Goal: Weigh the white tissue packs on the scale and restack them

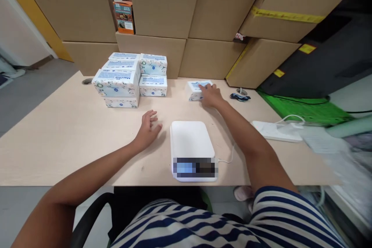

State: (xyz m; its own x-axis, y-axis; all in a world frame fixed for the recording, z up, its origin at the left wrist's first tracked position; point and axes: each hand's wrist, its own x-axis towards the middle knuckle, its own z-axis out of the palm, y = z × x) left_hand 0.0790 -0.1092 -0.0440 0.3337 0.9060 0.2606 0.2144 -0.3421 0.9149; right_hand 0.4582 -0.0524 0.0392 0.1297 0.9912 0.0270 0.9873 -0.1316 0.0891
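Observation:
A white tissue pack (194, 85) with blue print lies toward the back of the table. My right hand (211, 94) is on it, fingers over its top and right side; the thumb is mostly hidden. My left hand (147, 131) holds nothing, its fingers apart and slightly curled, just left of the white digital scale (192, 139). The scale's display at its near edge is blurred out, and its plate carries nothing. Several more tissue packs (116, 85) with leafy print are stacked at the back left, beyond my left hand.
Cardboard boxes (162, 7) form a wall behind the table, with an orange box (124, 19) among them. At the right are a dark blue item (240, 97), a white power strip (277, 131) and a thin cable (228, 160) beside the scale.

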